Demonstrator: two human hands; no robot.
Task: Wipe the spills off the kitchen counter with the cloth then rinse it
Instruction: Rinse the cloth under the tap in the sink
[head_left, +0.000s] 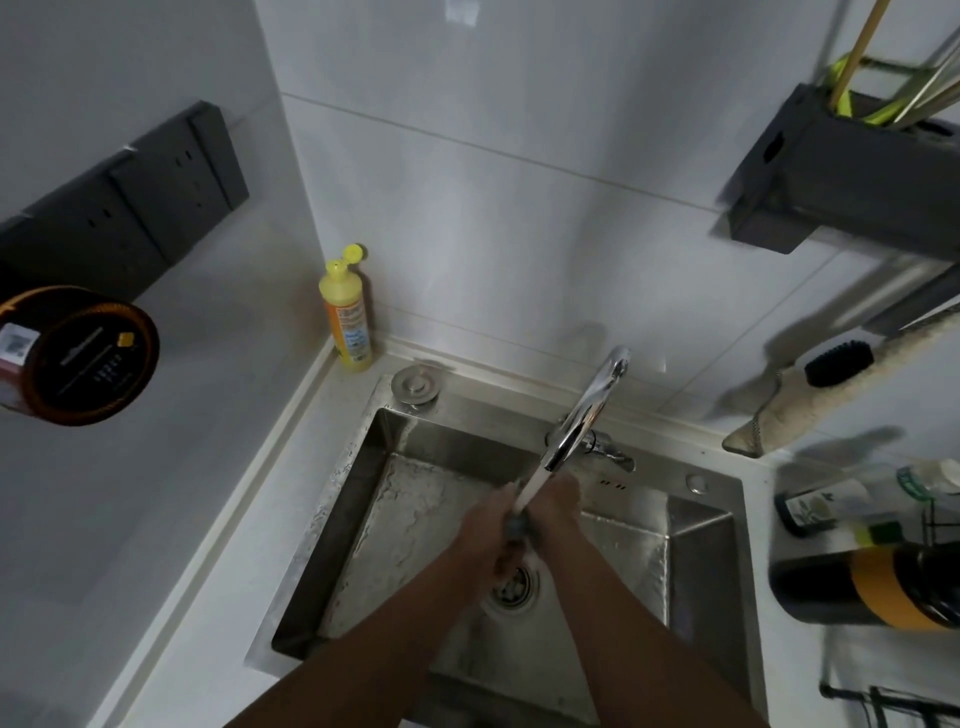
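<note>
Both hands meet over the steel sink (395, 478), under the chrome faucet (587, 410). A white stream of water runs from the spout onto them. My left hand (488, 525) and my right hand (558, 506) are closed together on a small grey cloth (517, 527), which shows only as a bunched bit between the fingers. The drain (511, 582) lies just below the hands. The white counter (218, 545) runs along the sink's left side.
A yellow dish soap bottle (347, 312) stands in the back corner beside a round sink plug (415, 383). A dark round tin (78, 356) sits at left. Dark bottles (872, 587) stand at right, and a black utensil holder (852, 171) hangs on the wall.
</note>
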